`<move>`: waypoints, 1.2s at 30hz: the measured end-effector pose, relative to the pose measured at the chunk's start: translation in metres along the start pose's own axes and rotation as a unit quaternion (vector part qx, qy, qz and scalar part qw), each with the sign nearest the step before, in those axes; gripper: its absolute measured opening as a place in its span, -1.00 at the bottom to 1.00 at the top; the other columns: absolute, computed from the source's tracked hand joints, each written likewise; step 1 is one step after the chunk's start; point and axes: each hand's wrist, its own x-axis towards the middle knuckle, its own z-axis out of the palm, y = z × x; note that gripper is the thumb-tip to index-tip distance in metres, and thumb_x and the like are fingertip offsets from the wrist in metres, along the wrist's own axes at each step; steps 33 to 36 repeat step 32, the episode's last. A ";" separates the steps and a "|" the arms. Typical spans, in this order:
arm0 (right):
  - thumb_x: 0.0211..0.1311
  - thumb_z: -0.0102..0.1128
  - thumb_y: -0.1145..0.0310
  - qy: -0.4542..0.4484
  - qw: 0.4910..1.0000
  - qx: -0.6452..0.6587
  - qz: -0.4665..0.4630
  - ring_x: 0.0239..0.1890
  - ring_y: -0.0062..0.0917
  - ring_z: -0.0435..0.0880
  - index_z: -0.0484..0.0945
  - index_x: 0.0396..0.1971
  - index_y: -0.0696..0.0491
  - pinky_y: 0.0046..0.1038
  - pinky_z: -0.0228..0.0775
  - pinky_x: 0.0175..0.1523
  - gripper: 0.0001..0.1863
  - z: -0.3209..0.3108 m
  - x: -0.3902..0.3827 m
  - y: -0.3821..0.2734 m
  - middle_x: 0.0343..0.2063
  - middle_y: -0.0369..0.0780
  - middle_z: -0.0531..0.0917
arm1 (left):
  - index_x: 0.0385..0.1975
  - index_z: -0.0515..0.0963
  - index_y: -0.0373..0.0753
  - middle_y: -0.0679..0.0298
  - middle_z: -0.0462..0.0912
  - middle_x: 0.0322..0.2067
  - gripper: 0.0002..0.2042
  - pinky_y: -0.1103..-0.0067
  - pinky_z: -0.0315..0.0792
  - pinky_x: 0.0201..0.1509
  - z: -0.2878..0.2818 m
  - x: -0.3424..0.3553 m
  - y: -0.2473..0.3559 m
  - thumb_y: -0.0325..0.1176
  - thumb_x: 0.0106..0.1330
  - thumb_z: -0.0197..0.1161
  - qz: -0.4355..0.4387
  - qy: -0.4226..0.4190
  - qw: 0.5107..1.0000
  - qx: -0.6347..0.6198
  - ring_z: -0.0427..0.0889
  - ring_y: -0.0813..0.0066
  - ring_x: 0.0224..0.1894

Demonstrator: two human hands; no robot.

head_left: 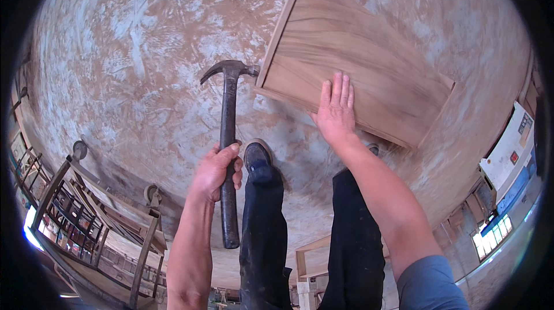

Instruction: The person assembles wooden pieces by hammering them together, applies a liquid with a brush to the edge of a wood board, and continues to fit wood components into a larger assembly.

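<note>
My left hand point(218, 173) is wrapped round the dark handle of a claw hammer point(229, 102). The hammer's head points across the picture, its curved claw to the left and its striking face at the left edge strip of a wooden panel point(369, 50); whether they touch I cannot tell. The panel has brown grain and raised strips along its edges, and lies in front of me, slanting to the right. Flat on its near part rests my right hand point(336, 108), fingers stretched out and holding nothing.
The floor point(150, 50) is brown with pale smears. My shoe point(257, 153) stands just short of the panel. At the lower left is a wheeled wooden rack point(109, 212). A wooden frame point(314, 246) stands behind my legs, and a white board point(511, 148) is at the right.
</note>
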 end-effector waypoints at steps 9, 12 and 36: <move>0.01 0.45 -0.06 -0.010 1.000 -0.013 -0.007 0.49 0.16 -0.22 0.05 0.34 0.34 0.07 -0.28 0.52 0.10 0.002 0.000 0.001 0.41 0.26 -0.10 | -0.03 0.34 -0.21 0.32 0.44 -0.60 -0.70 0.57 0.40 -0.75 -0.002 0.029 0.011 -0.20 0.40 0.21 -0.013 0.014 1.000 0.003 0.43 0.55 -0.75; 0.01 0.45 -0.05 -0.004 1.000 -0.018 -0.011 0.49 0.17 -0.20 0.06 0.33 0.35 0.07 -0.26 0.52 0.10 0.001 -0.001 0.001 0.41 0.27 -0.09 | -0.10 0.33 -0.18 0.32 0.44 -0.60 -0.74 0.59 0.40 -0.76 -0.005 0.036 0.011 -0.21 0.40 0.21 -0.026 -0.008 1.000 -0.004 0.43 0.57 -0.74; 0.23 0.15 -0.29 -0.126 0.774 0.620 -0.005 0.54 -0.05 -0.37 -0.17 0.47 0.20 -0.08 -0.42 0.56 0.12 -0.086 -0.041 0.000 0.50 0.03 -0.23 | 0.04 0.39 -0.24 0.32 0.50 -0.58 -0.70 0.58 0.41 -0.61 0.100 -0.084 -0.054 -0.35 0.38 0.21 0.183 0.087 0.946 0.253 0.48 0.57 -0.66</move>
